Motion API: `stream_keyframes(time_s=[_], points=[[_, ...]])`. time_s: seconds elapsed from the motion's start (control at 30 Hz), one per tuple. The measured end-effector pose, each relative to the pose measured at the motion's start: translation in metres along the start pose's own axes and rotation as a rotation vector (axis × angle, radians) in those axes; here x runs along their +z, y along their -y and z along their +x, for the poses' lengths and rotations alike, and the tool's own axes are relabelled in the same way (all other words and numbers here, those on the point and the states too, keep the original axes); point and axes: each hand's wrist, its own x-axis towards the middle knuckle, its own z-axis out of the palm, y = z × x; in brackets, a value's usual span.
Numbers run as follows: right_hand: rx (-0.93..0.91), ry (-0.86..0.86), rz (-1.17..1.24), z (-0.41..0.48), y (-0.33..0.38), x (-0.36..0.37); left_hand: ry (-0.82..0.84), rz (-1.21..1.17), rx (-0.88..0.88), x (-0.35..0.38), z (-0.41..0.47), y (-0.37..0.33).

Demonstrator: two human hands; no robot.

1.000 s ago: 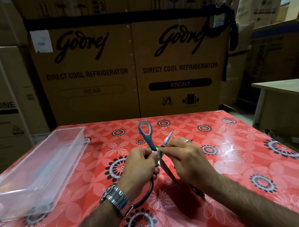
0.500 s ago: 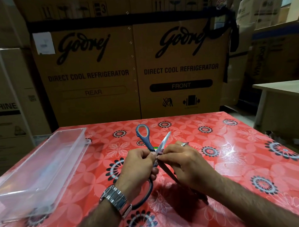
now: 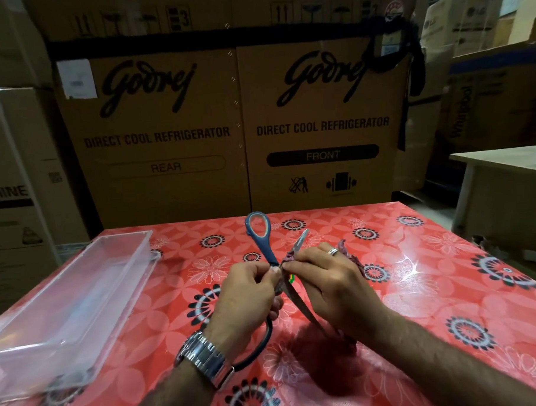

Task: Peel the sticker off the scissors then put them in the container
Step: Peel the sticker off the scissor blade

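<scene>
Plastic, one container (image 3: 124, 236), one scissors (image 3: 264, 249) gripped by left hand (image 3: 246, 292), right hand (image 3: 328, 286) pinching sticker (image 3: 288, 257)

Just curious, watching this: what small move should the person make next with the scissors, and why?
Probably pull the sticker further off the blade with the right hand, since its fingers pinch what looks like a half-lifted strip there, while the left hand grips the scissors near the pivot. The container on the left comes afterwards.
</scene>
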Motion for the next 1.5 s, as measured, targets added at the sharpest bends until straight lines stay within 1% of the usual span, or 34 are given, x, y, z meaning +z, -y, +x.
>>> stream_keyframes(time_s=[0.17, 0.33, 0.4, 0.47, 0.53, 0.67, 0.7, 0.83, 0.9, 0.97, 1.03, 1.13, 1.2, 1.3, 1.37, 1.43, 1.5], points=[[0.042, -0.005, -0.055, 0.005, -0.004, -0.003, 0.013, 0.01, 0.016, -0.003, -0.003, -0.005], [0.15, -0.086, -0.094, 0.015, -0.017, -0.007, 0.018, 0.008, 0.0, -0.001, -0.004, -0.005], [0.108, -0.063, -0.066, 0.01, -0.005, -0.006, 0.018, 0.009, -0.008, 0.0, -0.003, -0.004], [0.045, 0.014, 0.01, 0.001, 0.014, -0.003, 0.011, 0.017, -0.008, -0.001, -0.003, -0.003], [0.036, 0.03, 0.026, 0.0, 0.015, -0.002, 0.007, 0.018, -0.003, -0.002, -0.003, -0.004], [0.193, -0.095, -0.105, 0.014, -0.014, -0.004, 0.008, 0.023, 0.004, -0.001, -0.004, -0.004], [0.199, -0.106, -0.108, 0.015, -0.012, -0.003, 0.003, 0.026, 0.005, -0.001, -0.003, -0.003], [0.081, -0.002, -0.002, 0.003, 0.02, 0.0, 0.003, 0.03, 0.026, -0.002, -0.002, -0.003], [0.098, -0.023, -0.03, 0.007, 0.006, 0.0, -0.005, 0.033, 0.029, -0.003, -0.002, -0.002], [0.183, -0.104, -0.08, 0.015, -0.016, 0.0, -0.007, 0.033, 0.02, -0.002, -0.001, 0.0], [0.225, -0.098, -0.098, 0.018, -0.017, 0.002, -0.002, 0.029, -0.002, -0.002, 0.0, 0.002], [0.137, -0.026, -0.047, 0.005, 0.009, 0.005, 0.0, 0.018, -0.009, -0.002, 0.0, 0.002], [0.117, 0.003, -0.019, 0.005, 0.001, 0.002, -0.002, 0.014, -0.008, -0.001, -0.001, 0.001], [0.28, -0.066, -0.081, 0.013, -0.035, -0.002, 0.017, 0.01, -0.019, 0.002, -0.002, 0.003], [0.346, -0.102, -0.081, 0.008, -0.042, -0.007, 0.028, 0.019, -0.025, 0.004, -0.003, 0.002], [0.337, -0.162, -0.052, 0.004, -0.036, -0.011, -0.008, 0.039, -0.02, 0.001, 0.001, 0.005], [0.289, -0.187, -0.008, 0.003, -0.021, -0.014, -0.041, 0.055, -0.005, -0.001, 0.001, 0.006]])
